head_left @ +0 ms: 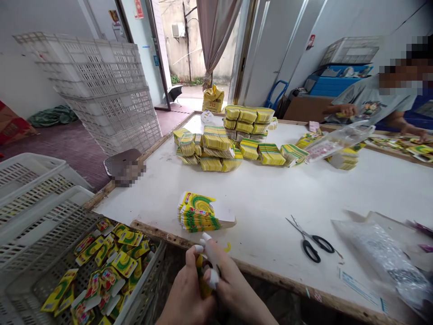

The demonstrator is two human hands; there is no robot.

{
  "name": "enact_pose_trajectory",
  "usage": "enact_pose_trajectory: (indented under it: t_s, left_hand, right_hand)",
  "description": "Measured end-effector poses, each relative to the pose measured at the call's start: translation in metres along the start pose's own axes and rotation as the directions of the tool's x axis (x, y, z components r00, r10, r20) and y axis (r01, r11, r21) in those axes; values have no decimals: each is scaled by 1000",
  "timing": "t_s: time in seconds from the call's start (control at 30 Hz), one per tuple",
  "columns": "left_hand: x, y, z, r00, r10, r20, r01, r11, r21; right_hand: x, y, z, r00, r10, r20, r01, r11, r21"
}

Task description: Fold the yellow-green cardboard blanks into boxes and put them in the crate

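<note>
At the table's front edge, my left hand (187,289) and my right hand (230,275) are closed together around a small yellow carton (204,288), which is mostly hidden by the fingers. White wrapping covers several fingertips. Just beyond my hands, a fanned stack of flat yellow and green printed cartons (199,212) lies on the white table (264,194). A small yellow scrap (228,247) rests near my right fingers.
Left below stands a white crate (154,266) of small yellow boxes. Bundled cartons (216,137) are piled at the back. Black-handled scissors (309,243) and a clear plastic bag (382,253) lie right. Across the table, a person (368,99) handles cartons. Crates (108,85) are stacked left.
</note>
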State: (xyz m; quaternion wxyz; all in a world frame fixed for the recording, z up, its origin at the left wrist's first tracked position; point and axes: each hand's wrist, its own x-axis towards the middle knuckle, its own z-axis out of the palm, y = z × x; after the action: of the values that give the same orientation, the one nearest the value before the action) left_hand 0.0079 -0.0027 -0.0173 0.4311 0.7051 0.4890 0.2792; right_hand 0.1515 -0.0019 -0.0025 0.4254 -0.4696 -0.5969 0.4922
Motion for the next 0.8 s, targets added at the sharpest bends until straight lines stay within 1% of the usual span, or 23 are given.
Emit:
enact_pose_trajectory:
  t_s: [0.07, 0.1, 0.13, 0.2, 0.3, 0.33, 0.37, 0.43, 0.5, 0.57, 0.63, 0.73, 0.8]
  left_hand:
    - [3, -5, 0, 1000, 29, -2, -29, 1000, -6]
    - [4, -7, 0, 999, 40, -30, -39, 999, 10]
    - [4, -9, 0, 996, 50, -73, -47, 998, 34]
    - [5, -11, -1, 986, 68, -149, -56, 995, 84]
    - [2, -10, -9, 981, 69, -179, -35, 982, 186]
    - [1, -9, -12, 983, 51, -177, -12, 976, 216]
    - [0, -9, -16, 985, 30, -171, 11, 972, 235]
    - [-1, -9, -23, 989, 13, -147, 22, 971, 237]
    - [-2, -9, -28, 994, 34, -101, -10, 975, 224]
    - [-1, -6, -32, 995, 52, -89, -31, 975, 219]
    - [0, 0, -36, 997, 40, -73, -25, 982, 189]
    - [2, 12, -40, 1000, 5, -8, -4, 997, 75]
    - [2, 18, -42, 1000, 0, 15, 0, 999, 46]
  right_hand:
    - [-3, -4, 2, 992, -44, 116, 55, 993, -100]
    - [-4, -5, 2, 985, -64, 161, 85, 988, -128]
    - [-3, -5, 3, 980, -83, 182, 110, 983, -146]
    - [-1, -2, 2, 982, -99, 159, 125, 979, -162]
    - [1, 6, -4, 994, -94, 57, 103, 976, -194]
    - [1, 8, -6, 994, -94, 52, 103, 971, -216]
    - [0, 9, -9, 993, -95, 72, 109, 964, -243]
    - [-2, 9, -11, 981, -90, 174, 140, 943, -302]
    - [-4, 6, -12, 962, -67, 264, 163, 919, -359]
    - [-4, -1, -14, 959, -39, 280, 155, 901, -405]
    - [-2, -11, -19, 960, -21, 278, 142, 894, -424]
    - [3, -26, -32, 948, -30, 318, 162, 902, -399]
    - [5, -31, -38, 938, -52, 343, 186, 910, -370]
